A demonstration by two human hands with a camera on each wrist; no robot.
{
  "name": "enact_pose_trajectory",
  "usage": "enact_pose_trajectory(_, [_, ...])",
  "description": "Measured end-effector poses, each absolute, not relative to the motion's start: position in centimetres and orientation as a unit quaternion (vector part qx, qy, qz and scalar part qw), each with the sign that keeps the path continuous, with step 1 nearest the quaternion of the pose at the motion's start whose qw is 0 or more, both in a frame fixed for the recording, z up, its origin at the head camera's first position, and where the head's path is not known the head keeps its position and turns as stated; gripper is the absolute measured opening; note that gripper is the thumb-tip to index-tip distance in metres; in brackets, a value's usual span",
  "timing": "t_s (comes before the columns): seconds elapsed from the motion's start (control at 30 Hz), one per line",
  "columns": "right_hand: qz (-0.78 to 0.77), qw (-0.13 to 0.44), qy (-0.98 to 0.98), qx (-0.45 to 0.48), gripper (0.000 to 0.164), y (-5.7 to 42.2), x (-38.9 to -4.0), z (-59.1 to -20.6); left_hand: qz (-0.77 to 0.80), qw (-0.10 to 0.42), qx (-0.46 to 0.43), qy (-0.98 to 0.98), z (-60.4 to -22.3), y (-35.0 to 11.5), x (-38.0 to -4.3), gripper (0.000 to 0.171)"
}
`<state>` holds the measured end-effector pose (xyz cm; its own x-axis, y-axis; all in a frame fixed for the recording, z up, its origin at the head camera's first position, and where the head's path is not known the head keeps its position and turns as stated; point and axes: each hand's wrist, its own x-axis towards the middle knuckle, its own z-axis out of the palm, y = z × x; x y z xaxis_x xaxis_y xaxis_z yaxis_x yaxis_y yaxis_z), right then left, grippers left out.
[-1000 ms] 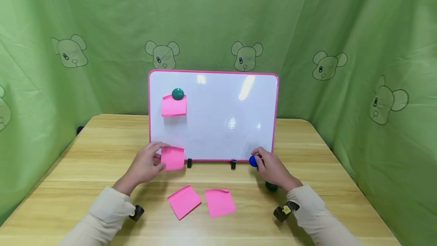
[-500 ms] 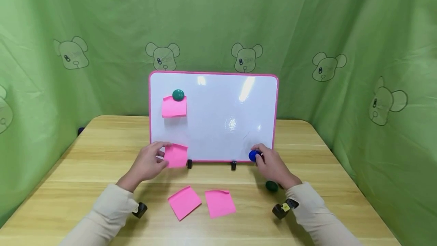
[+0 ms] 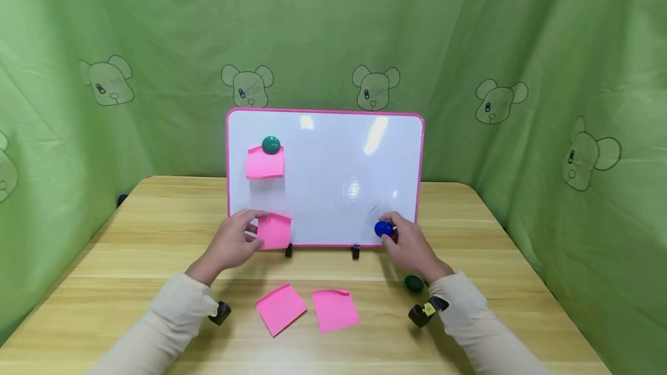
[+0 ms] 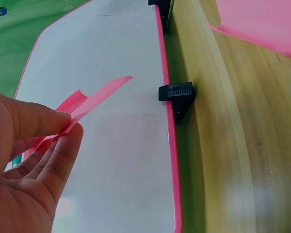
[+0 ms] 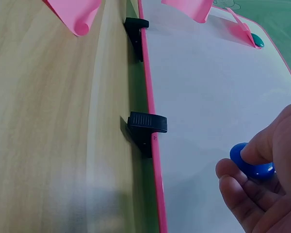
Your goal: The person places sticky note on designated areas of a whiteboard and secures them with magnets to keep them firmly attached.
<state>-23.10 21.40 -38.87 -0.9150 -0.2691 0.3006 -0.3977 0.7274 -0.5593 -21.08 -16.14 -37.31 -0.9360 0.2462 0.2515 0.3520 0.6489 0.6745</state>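
Loose notes [image 3: 281, 309]: two, pink, nearer than the fingers of either hand.
Loose magnet [image 3: 414, 283]: one, green, nearer than the right fingers; only the head view shows it.
Left hand [image 3: 231, 242]: pinches one pink note [image 3: 274, 231]; the left wrist view shows it edge-on.
Right hand [image 3: 414, 247]: thumb and fingers grip one blue magnet [image 3: 384, 229].
Black clips [image 3: 356, 252]: two, between the hands, on the whiteboard [image 3: 333, 178].
Board note [image 3: 265, 168]: one, above the left fingers, under one green magnet [image 3: 271, 144].

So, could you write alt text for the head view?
A person's left hand pinches a pink note and their right hand a blue magnet, both before a pink-framed whiteboard. A green magnet pins another note there; two more notes lie on the wooden table.
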Motion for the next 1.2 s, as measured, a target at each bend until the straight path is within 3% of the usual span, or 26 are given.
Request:
enact_pose_trajectory(0.37, [0.298, 0.133, -0.921, 0.214, 0.033, 21.1, -23.8, -38.3, -0.39, 0.059, -0.163, -0.904, -36.7, -15.4, -21.6, 0.051])
enact_pose_trajectory(1.2, [0.321, 0.115, -0.918, 0.201, 0.033, 19.6, -24.7, -37.3, -0.404, 0.071, -0.192, -0.892, -35.7, -13.2, -23.0, 0.052])
